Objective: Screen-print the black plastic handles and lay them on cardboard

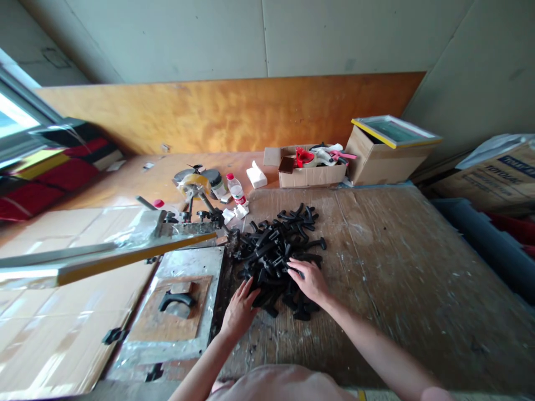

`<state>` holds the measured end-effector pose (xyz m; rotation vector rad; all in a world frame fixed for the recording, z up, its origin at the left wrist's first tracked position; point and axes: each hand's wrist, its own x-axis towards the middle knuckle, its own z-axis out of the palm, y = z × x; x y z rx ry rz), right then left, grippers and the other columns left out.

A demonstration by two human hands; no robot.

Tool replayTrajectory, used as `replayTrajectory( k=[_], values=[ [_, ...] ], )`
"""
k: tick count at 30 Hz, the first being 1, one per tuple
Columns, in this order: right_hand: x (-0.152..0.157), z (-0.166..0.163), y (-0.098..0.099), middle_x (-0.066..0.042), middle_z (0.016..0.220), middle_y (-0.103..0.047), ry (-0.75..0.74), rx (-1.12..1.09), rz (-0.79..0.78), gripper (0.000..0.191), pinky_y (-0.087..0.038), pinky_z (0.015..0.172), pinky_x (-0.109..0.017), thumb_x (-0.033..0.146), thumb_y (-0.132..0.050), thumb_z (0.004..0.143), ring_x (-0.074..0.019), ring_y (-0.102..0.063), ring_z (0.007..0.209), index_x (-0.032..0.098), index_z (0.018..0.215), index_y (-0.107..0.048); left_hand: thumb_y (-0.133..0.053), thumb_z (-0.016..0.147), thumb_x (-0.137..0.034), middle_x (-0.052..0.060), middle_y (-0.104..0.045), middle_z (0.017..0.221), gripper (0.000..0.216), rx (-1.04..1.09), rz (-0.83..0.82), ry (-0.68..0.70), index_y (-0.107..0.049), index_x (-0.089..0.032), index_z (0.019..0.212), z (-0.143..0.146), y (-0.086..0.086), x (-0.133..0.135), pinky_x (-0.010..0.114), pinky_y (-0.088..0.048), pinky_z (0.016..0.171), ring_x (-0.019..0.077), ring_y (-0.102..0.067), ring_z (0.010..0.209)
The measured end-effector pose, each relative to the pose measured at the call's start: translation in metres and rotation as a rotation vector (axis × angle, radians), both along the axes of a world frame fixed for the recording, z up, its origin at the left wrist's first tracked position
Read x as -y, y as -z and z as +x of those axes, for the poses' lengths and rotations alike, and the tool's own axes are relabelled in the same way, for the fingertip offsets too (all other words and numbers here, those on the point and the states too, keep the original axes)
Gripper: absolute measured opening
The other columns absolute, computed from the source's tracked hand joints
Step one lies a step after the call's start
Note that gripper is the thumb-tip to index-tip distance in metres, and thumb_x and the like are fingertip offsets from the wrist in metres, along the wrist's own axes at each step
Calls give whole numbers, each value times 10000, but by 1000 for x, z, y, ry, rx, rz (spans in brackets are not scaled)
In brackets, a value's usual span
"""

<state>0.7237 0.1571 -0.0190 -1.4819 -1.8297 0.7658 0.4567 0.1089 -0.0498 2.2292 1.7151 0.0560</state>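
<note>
Both hands are at the pile of black parts (267,253), which sits mid-bench (376,250), just right of the jig plate (211,267). L hand (240,313) is at the pile's near-left edge, palm down, fingers fwd & slightly spread, tips at the parts; can't tell if it's pinching one. R hand (309,281) reaches in from the near-right side, fingers loosely bent over the top, tips on or just above the parts (thumb mostly out of sight, so grip's unclear there too). Parts are curved or bent like small handles, lying every which way; a few stick out at the far & right edges.

One more curved part (178,301) lies on the wood board (137,323) atop the plate, near the L forearm. A framed screen (137,259) is tilted up over the plate's far end, by the clamp gear (200,209). Flat cardboard (54,334) is left of the plate.

Behind the pile: crumpled tissue (236,213), a bottle w/ red cap (236,190), a dark jar (215,182), a white packet (256,176), then a low box (313,176) w/ red tape (304,158) etc. Right of that, a carton (374,159) w/ another frame (395,131) on top, tilted.
</note>
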Motion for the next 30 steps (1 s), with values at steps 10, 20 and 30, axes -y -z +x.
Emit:
replayTrajectory(
  k=[10,20,30],
  values=[
    [-209,98,41,-149,1225,-643,488,106,-2,524,-432,1000,-466,533,-478,845,-279,-589,1144,170,1170,-672,-587,723,-118,101,-445,1494,485,84,169,-63,-689,-258,1176,0,26,15,466,-450,1073,297,-433,1363],
    [-254,-4,68,-108,1392,-529,148,389,-264,507,-308,1013,-641,640,-596,784,-382,-436,1278,322,1166,-694,-594,787,-193,83,-446,1496,414,118,182,-112,-683,-285,1181,4,31,12,456,-468,1066,288,-439,1362],
    [-166,64,56,-98,1342,-595,212,134,25,457,-365,1083,-428,508,-466,893,-246,-519,1259,220,1166,-692,-545,874,-259,124,-456,1483,321,176,181,-61,-676,-208,1163,-6,6,22,459,-434,1097,283,-401,1390]
  ],
)
